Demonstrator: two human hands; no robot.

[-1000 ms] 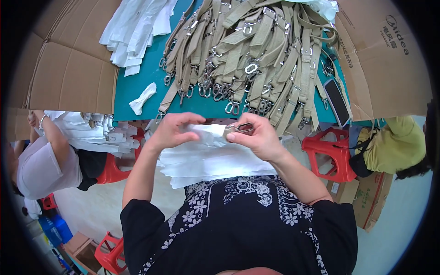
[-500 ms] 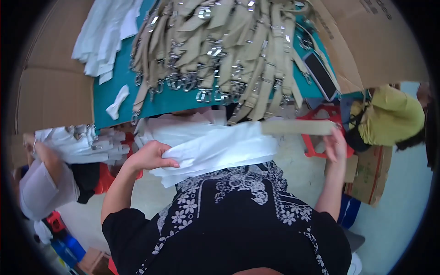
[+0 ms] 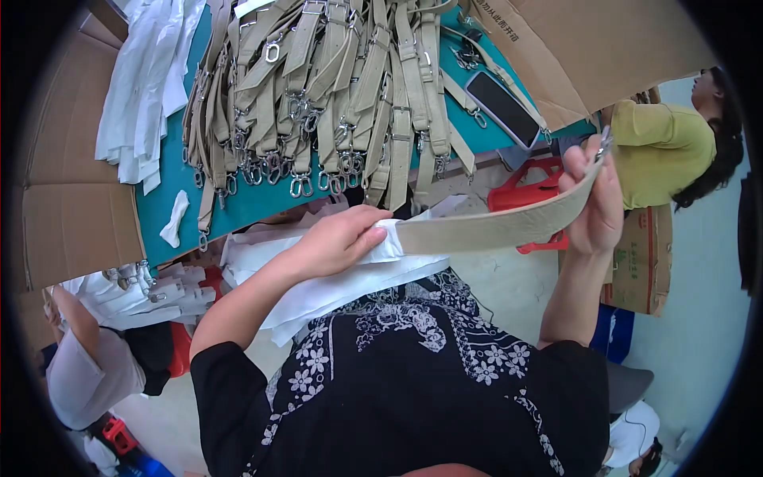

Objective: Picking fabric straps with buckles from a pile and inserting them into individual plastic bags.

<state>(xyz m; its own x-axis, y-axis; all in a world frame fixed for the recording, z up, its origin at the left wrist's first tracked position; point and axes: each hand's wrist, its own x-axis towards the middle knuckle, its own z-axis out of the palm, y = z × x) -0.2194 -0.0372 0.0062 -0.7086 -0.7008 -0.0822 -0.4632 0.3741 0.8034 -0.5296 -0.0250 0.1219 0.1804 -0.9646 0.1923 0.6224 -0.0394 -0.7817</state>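
Observation:
A beige strap (image 3: 493, 231) stretches in front of my body, bowing upward on its right. My right hand (image 3: 598, 199) is raised and closed on that end, near a metal clasp (image 3: 605, 143). My left hand (image 3: 346, 237) is closed on a thin white sleeve (image 3: 389, 242), at the edge where the strap comes out of it. How far the strap reaches inside the sleeve is hidden under the fingers. More flat white sleeves (image 3: 318, 298) lie across my lap below my left hand.
A large pile of beige straps with metal clips (image 3: 350, 103) covers the green table (image 3: 171, 219). White sleeves (image 3: 147, 95) hang at its left. A phone (image 3: 502, 110) lies right of the pile, beside cardboard (image 3: 556, 56). Co-workers sit on both sides, one in a yellow top (image 3: 664, 147).
My left hand has moved right along the white sleeve to the strap. My right hand has risen with the strap's end, and more of the strap's face shows.

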